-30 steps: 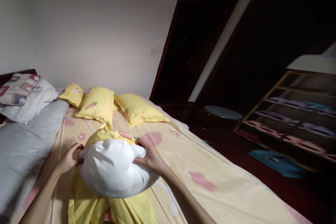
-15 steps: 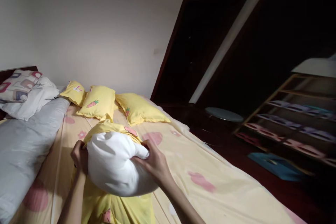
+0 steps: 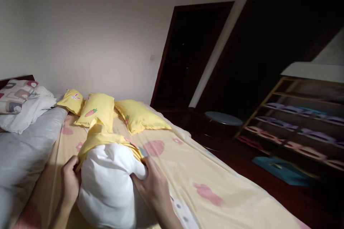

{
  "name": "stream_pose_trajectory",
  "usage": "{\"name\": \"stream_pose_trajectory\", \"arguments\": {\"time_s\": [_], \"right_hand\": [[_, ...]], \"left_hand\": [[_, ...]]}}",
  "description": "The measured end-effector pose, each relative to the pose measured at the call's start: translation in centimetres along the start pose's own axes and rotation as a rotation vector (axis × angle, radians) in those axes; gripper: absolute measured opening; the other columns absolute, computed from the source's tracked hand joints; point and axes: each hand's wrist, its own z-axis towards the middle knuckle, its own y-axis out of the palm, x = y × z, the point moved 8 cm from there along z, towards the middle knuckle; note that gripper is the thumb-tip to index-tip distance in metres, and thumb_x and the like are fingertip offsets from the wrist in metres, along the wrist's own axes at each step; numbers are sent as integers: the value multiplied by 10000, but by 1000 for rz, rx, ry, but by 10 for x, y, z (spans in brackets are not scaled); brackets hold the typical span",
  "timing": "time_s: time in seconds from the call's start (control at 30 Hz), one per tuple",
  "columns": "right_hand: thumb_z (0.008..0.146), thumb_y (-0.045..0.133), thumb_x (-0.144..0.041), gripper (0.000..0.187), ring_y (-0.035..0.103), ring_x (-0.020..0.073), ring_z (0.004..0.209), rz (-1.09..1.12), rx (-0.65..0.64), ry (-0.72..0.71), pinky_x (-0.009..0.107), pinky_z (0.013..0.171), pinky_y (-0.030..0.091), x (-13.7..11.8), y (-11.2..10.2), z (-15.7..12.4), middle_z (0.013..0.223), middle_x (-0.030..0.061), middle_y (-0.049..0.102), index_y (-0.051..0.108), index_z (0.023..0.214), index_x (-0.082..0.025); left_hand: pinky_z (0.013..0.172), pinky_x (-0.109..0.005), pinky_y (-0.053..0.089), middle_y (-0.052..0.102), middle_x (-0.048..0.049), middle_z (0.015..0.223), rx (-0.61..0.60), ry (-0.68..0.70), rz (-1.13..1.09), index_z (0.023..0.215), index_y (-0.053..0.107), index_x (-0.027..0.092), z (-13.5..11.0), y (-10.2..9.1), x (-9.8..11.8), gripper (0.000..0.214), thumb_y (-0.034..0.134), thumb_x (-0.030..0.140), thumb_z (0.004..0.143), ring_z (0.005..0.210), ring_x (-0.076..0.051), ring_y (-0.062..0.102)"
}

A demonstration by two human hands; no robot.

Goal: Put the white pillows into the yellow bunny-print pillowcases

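Note:
A white pillow stands on end on the bed in front of me, its far end inside a yellow pillowcase with a carrot print. My left hand is closed on the pillowcase's edge at the pillow's left side. My right hand presses against the pillow's right side, fingers curled at the pillowcase's opening. Most of the pillow is still bare white.
The bed sheet is yellow with pink shapes. Three yellow cushions lie near the headboard. A grey duvet and patterned pillow lie at left. A round stool, a shelf rack and a dark doorway are at right.
The pillow has been tipped more upright and lower in view. Both hands have slid down its sides, and the yellow case sits a little further over its top.

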Motion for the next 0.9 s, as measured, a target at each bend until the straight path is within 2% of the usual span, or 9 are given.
{"name": "stream_pose_trajectory", "arguments": {"time_s": [0.07, 0.17, 0.27, 0.37, 0.43, 0.5, 0.63, 0.73, 0.9], "right_hand": [[654, 600, -309, 197, 599, 236, 669, 97, -156, 19, 331, 570, 469, 15, 20, 19, 737, 24, 625, 465, 788, -260], [684, 624, -361, 251, 618, 219, 706, 223, -286, -50, 324, 615, 508, 22, 23, 29, 811, 21, 644, 506, 871, -242], [756, 624, -431, 339, 643, 240, 803, 211, -232, -174, 339, 679, 532, 17, 7, 26, 924, 62, 656, 525, 1010, -229], [850, 530, -407, 473, 626, 311, 1054, 76, -44, -357, 426, 837, 517, 1, -12, 16, 1194, 150, 610, 476, 1281, -221], [905, 417, -372, 550, 524, 355, 1258, 7, -32, -506, 501, 950, 459, -16, -15, 8, 1404, 158, 506, 373, 1441, -259], [927, 348, -373, 576, 419, 366, 1370, -4, -150, -617, 547, 1024, 406, -31, -11, -1, 1506, 110, 435, 316, 1498, -306], [899, 477, -467, 547, 458, 363, 1348, -15, -221, -749, 562, 1052, 399, -56, -10, -18, 1438, 60, 541, 418, 1438, -398], [871, 597, -428, 520, 537, 331, 1280, -72, -183, -909, 528, 1026, 431, -79, 1, -37, 1337, 28, 632, 474, 1376, -443], [952, 471, -360, 410, 616, 281, 1126, -172, -230, -998, 417, 872, 495, -107, 41, -51, 1272, 89, 674, 540, 1337, -238]], "left_hand": [[491, -206, 366, 494, 37, 536, -89, 46, 69, 561, 479, 218, 15, 7, 8, 122, 506, 140, 651, 540, -121, 493], [538, -194, 414, 545, 33, 618, -107, 263, 228, 694, 553, 214, 22, -1, 34, 108, 525, 110, 690, 599, -122, 529], [732, -226, 486, 638, -18, 819, 64, 595, 348, 884, 627, 217, 19, -15, 72, 215, 501, 74, 784, 798, -152, 608], [756, -233, 491, 657, -25, 805, 47, 740, 402, 909, 651, 231, 17, -6, 93, 298, 434, 41, 833, 790, -153, 619], [688, -221, 479, 636, -12, 740, -53, 695, 408, 860, 636, 229, 19, 3, 93, 245, 458, 62, 834, 718, -147, 603], [603, -200, 446, 607, 7, 694, -150, 552, 410, 810, 597, 228, 22, 5, 81, 175, 489, 91, 822, 646, -131, 577], [541, -170, 414, 573, 40, 648, -269, 217, 356, 773, 544, 227, 25, -3, 46, 73, 540, 155, 786, 597, -110, 546], [534, -158, 407, 515, 55, 597, -127, 171, 329, 688, 498, 222, 22, -12, 44, 99, 538, 183, 770, 573, -98, 522], [463, -146, 349, 347, 87, 479, 174, 466, 423, 563, 388, 224, -3, -15, 83, 283, 531, 151, 797, 418, -53, 384]]}}
